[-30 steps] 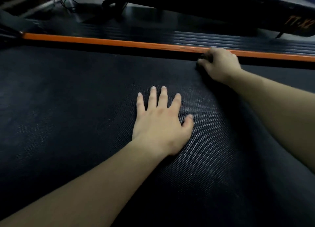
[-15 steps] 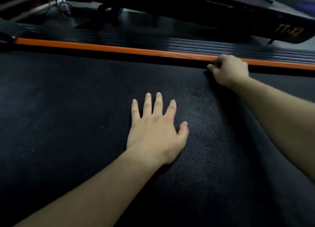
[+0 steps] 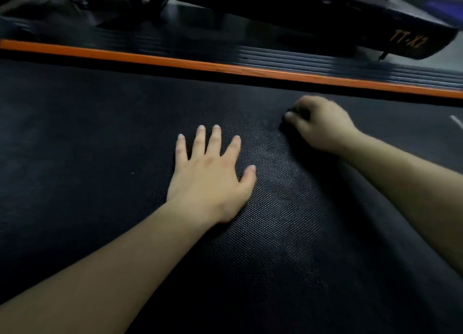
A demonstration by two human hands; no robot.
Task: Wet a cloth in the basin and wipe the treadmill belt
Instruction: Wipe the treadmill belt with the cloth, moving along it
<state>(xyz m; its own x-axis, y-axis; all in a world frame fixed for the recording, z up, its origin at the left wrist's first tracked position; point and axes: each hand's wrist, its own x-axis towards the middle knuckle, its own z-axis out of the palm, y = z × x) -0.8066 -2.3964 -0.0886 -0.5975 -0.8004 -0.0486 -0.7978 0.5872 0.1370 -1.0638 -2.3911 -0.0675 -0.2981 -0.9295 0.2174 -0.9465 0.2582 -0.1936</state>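
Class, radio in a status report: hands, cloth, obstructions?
Left hand flat on belt. Right hand curled on dark cloth, blurred. Nothing seen blocking.

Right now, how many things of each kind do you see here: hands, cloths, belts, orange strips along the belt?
1 treadmill belt
2 hands: left hand flat on it, right hand curled
1 cloth, dark, barely showing under the right hand's fingers
1 orange strip along the belt's far edge
Total: 5

The left hand (image 3: 210, 180) lies on the treadmill belt (image 3: 87, 158). To its right and behind it, the right hand (image 3: 320, 125) grips the cloth (image 3: 284, 127), before the side rail (image 3: 225, 69).
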